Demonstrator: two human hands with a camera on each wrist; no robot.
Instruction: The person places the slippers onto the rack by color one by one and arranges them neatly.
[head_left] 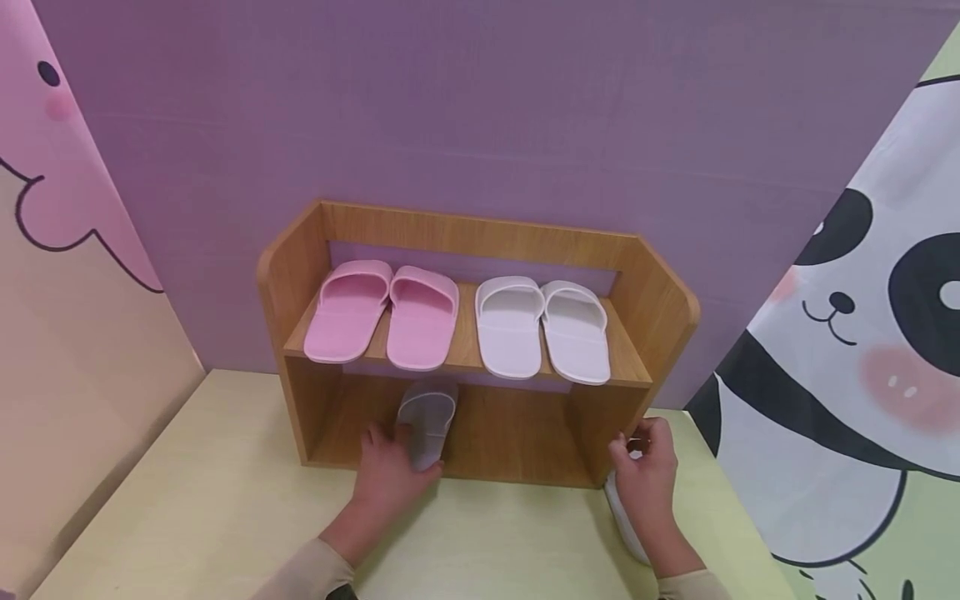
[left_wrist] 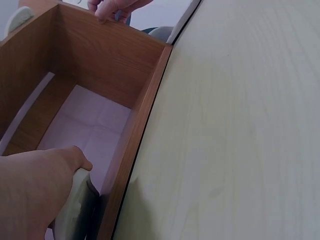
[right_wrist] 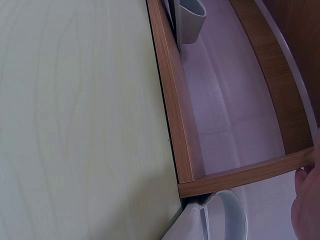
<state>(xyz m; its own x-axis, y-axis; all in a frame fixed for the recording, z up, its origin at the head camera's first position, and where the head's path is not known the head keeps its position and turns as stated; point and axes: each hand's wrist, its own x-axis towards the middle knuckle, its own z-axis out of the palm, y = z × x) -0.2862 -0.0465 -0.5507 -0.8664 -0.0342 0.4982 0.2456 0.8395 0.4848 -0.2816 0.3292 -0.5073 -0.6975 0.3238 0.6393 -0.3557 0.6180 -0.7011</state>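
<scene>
A wooden shoe rack [head_left: 480, 429] stands against the purple wall. On its lower level is a grey slipper [head_left: 431, 417], toe strap at the back. My left hand [head_left: 390, 475] grips this slipper near the heel, thumb on its right side and fingers on the left. In the left wrist view the slipper's pale sole edge [left_wrist: 72, 210] shows under the hand. My right hand [head_left: 649, 477] pinches the front edge of the rack's right side panel [head_left: 626, 429]. Another light slipper [head_left: 624, 521] lies on the table outside that panel, partly hidden by the right hand and forearm.
A pair of pink slippers [head_left: 423, 329] sits at the left of the upper shelf, and a pair of white slippers [head_left: 510, 337] at its right. The rack rests on a pale wooden table [head_left: 487, 542]. Cartoon panels, one with a panda [head_left: 847, 367], flank both sides.
</scene>
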